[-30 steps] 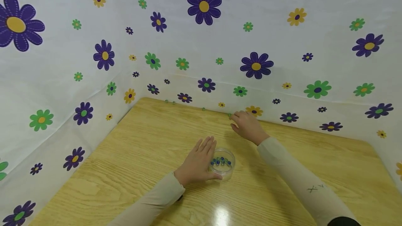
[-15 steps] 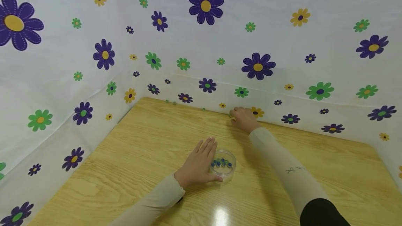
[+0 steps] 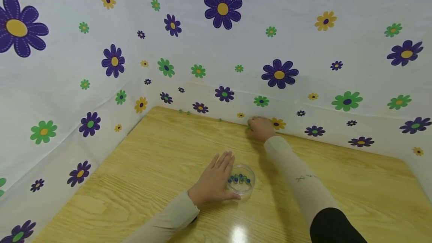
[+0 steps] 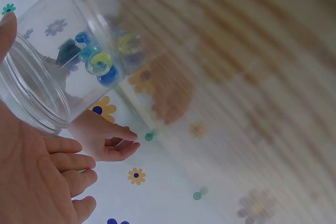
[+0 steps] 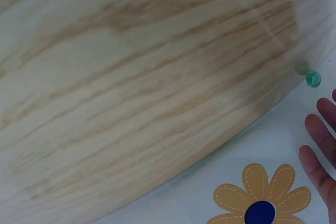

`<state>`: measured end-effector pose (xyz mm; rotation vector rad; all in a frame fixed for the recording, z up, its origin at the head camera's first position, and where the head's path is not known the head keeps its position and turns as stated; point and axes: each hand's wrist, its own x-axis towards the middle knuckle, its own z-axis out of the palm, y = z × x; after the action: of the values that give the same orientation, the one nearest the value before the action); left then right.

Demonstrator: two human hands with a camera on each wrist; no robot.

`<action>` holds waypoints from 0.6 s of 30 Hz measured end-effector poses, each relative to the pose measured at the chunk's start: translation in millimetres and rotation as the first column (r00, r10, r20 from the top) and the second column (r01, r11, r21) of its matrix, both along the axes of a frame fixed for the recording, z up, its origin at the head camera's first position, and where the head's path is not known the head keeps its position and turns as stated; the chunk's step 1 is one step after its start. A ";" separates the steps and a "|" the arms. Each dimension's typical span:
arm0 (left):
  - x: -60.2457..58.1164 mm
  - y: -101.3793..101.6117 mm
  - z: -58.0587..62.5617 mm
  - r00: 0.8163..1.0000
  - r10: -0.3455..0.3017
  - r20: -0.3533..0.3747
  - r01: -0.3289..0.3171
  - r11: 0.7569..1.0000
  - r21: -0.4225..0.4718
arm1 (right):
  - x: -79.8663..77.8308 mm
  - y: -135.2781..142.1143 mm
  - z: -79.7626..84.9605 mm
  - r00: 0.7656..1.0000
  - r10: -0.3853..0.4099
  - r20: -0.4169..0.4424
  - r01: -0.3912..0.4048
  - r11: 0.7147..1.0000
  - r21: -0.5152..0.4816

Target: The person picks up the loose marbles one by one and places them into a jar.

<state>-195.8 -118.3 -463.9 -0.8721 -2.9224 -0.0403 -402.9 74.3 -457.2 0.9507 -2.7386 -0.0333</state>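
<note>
My left hand (image 3: 212, 183) rests against a clear round jar (image 3: 247, 195), its fingers straight along the far side and its thumb along the near side. Several blue and green glass marbles (image 3: 236, 179) lie in the jar, which has no lid on. At the back edge of the table, my right hand (image 3: 262, 127) reaches toward a green marble (image 3: 249, 127). In the left wrist view its loosely bent fingers stop just short of that marble (image 4: 149, 137). The right wrist view shows only part of the hand (image 5: 321, 145), with the marble (image 5: 313, 79) apart from the fingertips.
Farther left along the back edge lie three more green marbles, one nearer (image 3: 220, 120) and a pair (image 3: 188, 113) close to the corner. A flower-patterned white sheet (image 3: 189, 48) stands behind and left of the wooden table (image 3: 135, 175).
My right hand has moved slightly left along the back edge and closer to the green marble there. The left hand and the jar keep their place.
</note>
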 end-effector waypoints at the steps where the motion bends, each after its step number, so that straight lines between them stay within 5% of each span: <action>1: 0.0 0.1 0.3 1.000 0.003 0.001 -0.003 1.000 -0.002 | -1.5 -0.4 -1.4 1.000 -0.001 0.001 0.001 1.000 -0.002; 18: -0.3 -1.0 -2.1 0.999 -0.010 -0.036 0.010 1.000 -0.002 | -6.0 -12.2 -1.6 0.995 -0.073 0.061 0.069 0.995 0.070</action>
<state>-196.1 -119.3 -466.1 -0.8781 -2.8860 -0.0221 -408.9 62.1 -458.9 0.8860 -2.8460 -0.1108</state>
